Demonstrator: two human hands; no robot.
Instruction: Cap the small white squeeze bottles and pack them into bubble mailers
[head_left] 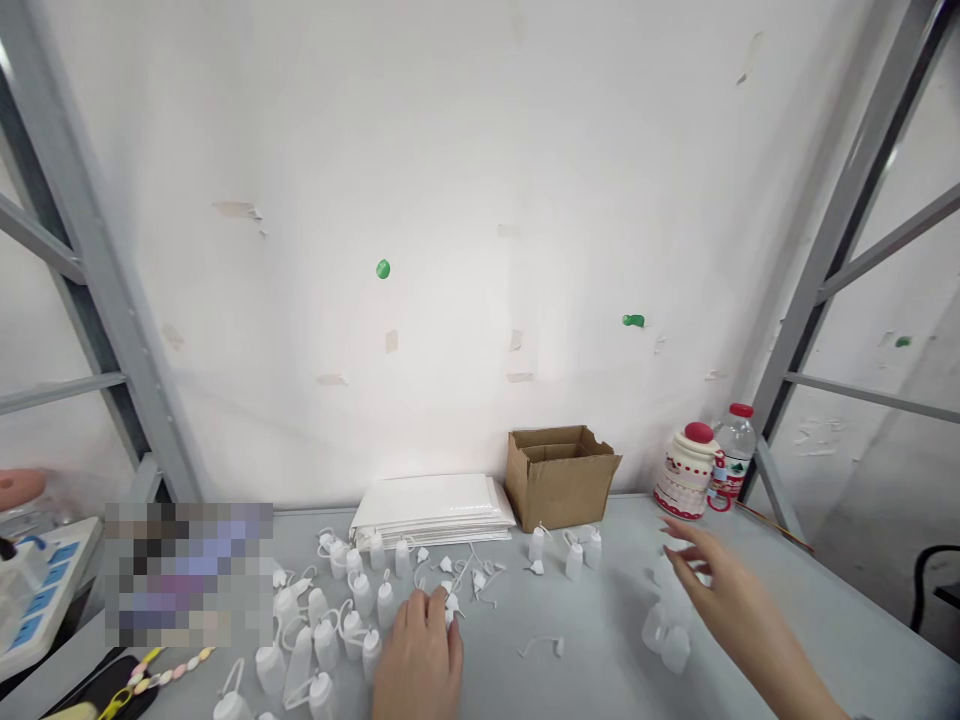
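My left hand [418,658] rests knuckles-up on the grey table [825,620], fingers curled down onto the small white caps [480,578] beside a cluster of several small white squeeze bottles [330,630]. What its fingers hold, if anything, is hidden. My right hand [731,595] hovers over the right side of the table, fingers spread and blurred by motion, above a few white bottles [666,632]. It holds nothing that I can see.
A stack of flat white sheets [435,508] and an open cardboard box [559,475] stand against the white wall. A patterned jar with a red lid [686,472] and a water bottle [731,450] stand at the right. Grey shelf frames [825,260] flank both sides.
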